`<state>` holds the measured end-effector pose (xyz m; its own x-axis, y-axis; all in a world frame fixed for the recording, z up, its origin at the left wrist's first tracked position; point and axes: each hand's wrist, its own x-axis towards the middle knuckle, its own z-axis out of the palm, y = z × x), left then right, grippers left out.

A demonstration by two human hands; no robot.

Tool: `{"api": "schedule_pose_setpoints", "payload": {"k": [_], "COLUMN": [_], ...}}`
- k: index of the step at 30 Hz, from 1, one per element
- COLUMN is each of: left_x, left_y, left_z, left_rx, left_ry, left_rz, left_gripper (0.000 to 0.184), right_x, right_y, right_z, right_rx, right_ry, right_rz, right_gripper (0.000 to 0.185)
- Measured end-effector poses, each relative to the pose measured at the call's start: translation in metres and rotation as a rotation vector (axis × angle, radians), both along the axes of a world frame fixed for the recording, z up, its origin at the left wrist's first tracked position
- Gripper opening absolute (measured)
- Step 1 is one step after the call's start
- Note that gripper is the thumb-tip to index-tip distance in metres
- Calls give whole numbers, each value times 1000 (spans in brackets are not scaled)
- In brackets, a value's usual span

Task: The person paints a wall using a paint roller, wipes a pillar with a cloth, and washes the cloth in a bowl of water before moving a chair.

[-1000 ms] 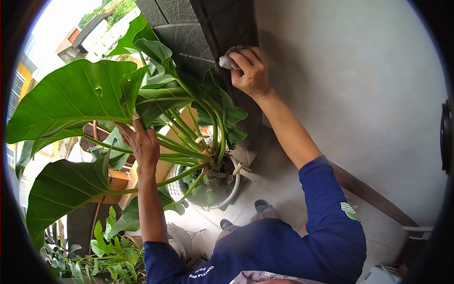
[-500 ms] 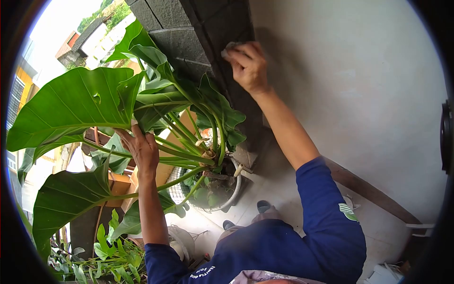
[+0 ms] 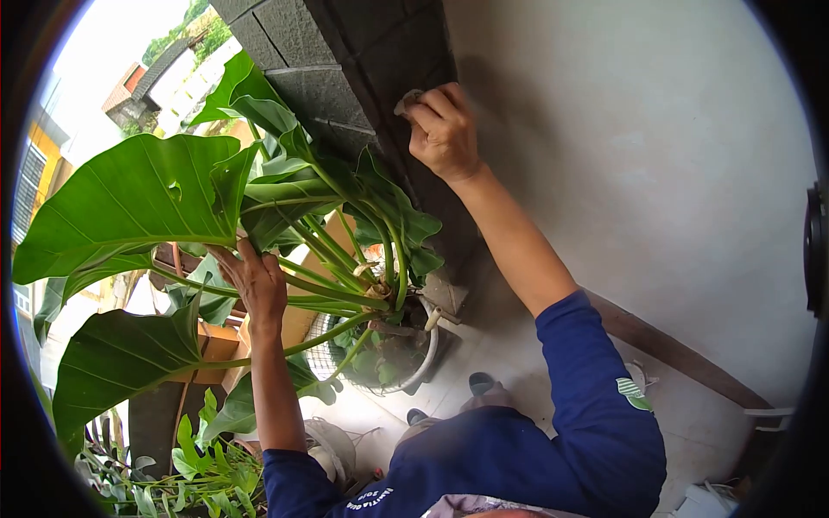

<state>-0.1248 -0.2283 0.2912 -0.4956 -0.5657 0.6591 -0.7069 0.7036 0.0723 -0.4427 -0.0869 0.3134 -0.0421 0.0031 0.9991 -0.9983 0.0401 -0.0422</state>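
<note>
My right hand [image 3: 445,131] is closed on a small grey cloth [image 3: 406,102], held up against the dark stone pillar [image 3: 380,52]. On the left, my left hand [image 3: 259,281] grips the stem at the base of a large green leaf [image 3: 129,198] that has a small hole in it. The fingertips are partly hidden behind the leaf. The leaf belongs to a big plant whose stems [image 3: 376,293] rise from a round white pot [image 3: 423,371] below the pillar.
A pale wall [image 3: 648,173] with a dark base strip [image 3: 673,350] fills the right side. Smaller green plants [image 3: 216,475] grow at the lower left. A white bucket [image 3: 332,445] stands by my feet, and buildings show at the upper left.
My right hand has shifted slightly left with the cloth along the pillar. My left hand still holds the leaf stem, and the leaf sits a little lower in view.
</note>
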Motion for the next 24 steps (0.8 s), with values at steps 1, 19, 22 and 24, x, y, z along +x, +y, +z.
{"api": "schedule_pose_setpoints", "payload": {"k": [1, 19, 22, 24], "left_x": [1, 2, 3, 4], "left_y": [0, -2, -3, -6], "left_z": [-1, -2, -4, -6], "left_rx": [-1, 13, 16, 3], "left_ry": [10, 0, -7, -14], "left_rz": [-15, -19, -14, -13], "left_gripper": [52, 54, 53, 52], "right_x": [10, -28, -21, -5], "right_y": [1, -10, -15, -7], "right_z": [0, -8, -4, -8], "right_rx": [-16, -69, -107, -104], "right_ry": [4, -519, -930, -1023], "right_rz": [1, 50, 215, 328], "right_gripper": [19, 3, 11, 17]}}
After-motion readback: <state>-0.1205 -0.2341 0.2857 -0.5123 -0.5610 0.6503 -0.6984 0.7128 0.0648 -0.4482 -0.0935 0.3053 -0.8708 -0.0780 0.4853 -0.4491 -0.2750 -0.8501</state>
